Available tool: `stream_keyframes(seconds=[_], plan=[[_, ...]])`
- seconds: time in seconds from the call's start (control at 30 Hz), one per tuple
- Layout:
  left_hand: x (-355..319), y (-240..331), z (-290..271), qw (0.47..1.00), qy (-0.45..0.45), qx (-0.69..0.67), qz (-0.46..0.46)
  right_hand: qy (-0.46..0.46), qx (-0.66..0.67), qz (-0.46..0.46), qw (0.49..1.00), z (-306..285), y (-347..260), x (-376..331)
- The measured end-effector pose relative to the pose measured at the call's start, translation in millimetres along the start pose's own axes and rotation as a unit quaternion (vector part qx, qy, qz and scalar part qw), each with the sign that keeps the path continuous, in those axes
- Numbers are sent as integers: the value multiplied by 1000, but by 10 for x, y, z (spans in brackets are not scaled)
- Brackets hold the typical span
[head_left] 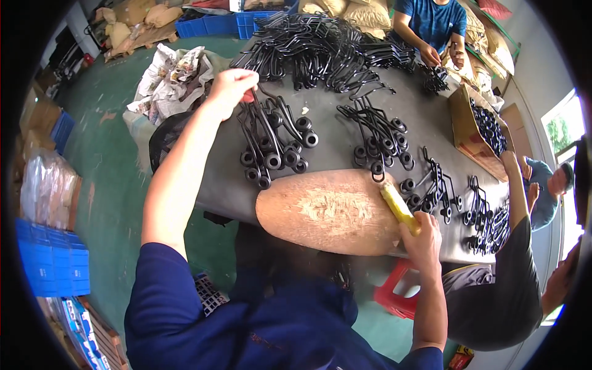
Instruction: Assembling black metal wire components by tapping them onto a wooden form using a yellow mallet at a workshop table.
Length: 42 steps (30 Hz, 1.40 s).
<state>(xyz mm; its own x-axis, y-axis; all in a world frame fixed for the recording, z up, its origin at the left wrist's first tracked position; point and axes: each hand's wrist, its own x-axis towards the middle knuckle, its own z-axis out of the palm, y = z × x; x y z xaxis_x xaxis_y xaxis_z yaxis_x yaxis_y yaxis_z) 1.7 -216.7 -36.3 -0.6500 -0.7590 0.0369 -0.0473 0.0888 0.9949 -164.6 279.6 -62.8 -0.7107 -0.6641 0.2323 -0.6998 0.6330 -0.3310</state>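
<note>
A dark grey surface (333,139) carries a worn wooden board (330,213) at its near edge. Just beyond the board lie two bunches of black metal wire parts with coiled ends (274,145) (379,139). Far beyond it sits a large tangled heap (320,46); right of it, smaller clusters (459,200) and a cardboard box (475,126).

bright daylight | window (564,126) glare rt | fisheye edges bent, dark | sharp
</note>
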Motion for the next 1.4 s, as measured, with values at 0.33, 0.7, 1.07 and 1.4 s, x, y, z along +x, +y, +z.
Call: stream_keyframes(seconds=[0.33, 0.7, 1.07, 1.4], plan=[[-314, -448, 41, 953, 173, 187, 165, -106, 252, -64, 960, 451, -1182, 768], [-673, -367, 145, 927, -65, -262, -262, -273, 507, -13, 818, 1316, -1894, 1907], [-719, -218, 311, 900, -127, -388, -153, -210, 451, -87, 863, 859, -2015, 1807], [-2303, -17, -444, 897, 40, -440, 22, -331, 452, -271, 783, 374, -2980, 836]])
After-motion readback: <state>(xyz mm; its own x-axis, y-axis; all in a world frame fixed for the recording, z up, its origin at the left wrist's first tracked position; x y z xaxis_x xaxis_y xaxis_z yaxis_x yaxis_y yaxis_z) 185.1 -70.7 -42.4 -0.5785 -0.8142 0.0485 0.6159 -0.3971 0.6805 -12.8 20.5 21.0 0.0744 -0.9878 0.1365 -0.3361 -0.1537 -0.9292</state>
